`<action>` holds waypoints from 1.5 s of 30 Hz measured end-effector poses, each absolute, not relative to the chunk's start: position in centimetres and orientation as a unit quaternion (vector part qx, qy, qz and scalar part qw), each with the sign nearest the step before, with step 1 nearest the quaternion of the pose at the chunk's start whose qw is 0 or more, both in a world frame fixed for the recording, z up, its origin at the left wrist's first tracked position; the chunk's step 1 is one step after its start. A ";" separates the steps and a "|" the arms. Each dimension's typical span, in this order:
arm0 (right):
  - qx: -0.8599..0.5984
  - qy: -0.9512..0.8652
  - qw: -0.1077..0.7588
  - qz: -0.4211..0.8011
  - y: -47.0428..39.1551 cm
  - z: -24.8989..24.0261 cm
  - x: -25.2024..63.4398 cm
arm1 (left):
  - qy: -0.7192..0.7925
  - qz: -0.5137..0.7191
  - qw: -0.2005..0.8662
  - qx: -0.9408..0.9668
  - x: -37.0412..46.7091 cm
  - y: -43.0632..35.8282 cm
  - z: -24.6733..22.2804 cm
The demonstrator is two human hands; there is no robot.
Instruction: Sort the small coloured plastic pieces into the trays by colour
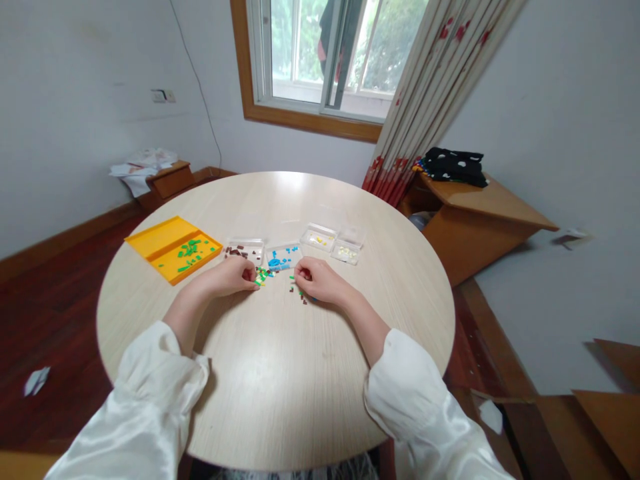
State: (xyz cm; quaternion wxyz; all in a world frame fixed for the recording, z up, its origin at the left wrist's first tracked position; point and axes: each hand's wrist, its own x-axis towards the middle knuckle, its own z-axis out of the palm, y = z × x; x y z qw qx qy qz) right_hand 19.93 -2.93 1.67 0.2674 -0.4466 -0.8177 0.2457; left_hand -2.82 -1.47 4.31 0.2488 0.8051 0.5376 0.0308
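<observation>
My left hand is closed, fingertips pinched together at the left edge of a small mixed pile of toy building bricks in green, yellow, white and blue. Whatever it grips is too small to make out. Across the pile, my right hand rests low over the table with curled fingers. Loose brown and green bricks lie under and beside it; its fingertips hide anything held. Just beyond the hands are a clear box of blue bricks and a clear box with brown bricks.
At the left of the round table lies an open yellow case with green bricks. Two clear boxes, one with yellow pieces and one with pale pieces, stand behind my right hand. A wooden cabinet is at the right.
</observation>
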 end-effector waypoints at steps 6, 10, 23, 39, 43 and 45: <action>-0.439 -0.827 0.256 0.239 -3.1 1.3 19.5 | 0.516 0.026 0.252 0.818 -2.8 -1.5 4.3; -0.442 -0.825 0.259 0.241 -3.0 1.2 19.5 | 0.516 0.065 0.273 0.809 -2.7 -1.6 4.8; -0.420 -0.808 0.324 0.256 -3.3 0.8 18.6 | 0.453 0.382 0.509 0.625 -0.3 -1.8 3.3; -0.430 -0.766 0.407 0.249 -3.3 1.0 17.9 | 0.407 0.385 0.566 0.605 1.2 -2.4 2.6; -0.438 -0.760 0.408 0.250 -3.3 1.0 17.9 | 0.406 0.376 0.548 0.627 1.4 -2.5 2.7; -0.440 -0.758 0.408 0.254 -3.3 0.9 17.9 | 0.408 0.375 0.540 0.633 1.4 -2.5 2.7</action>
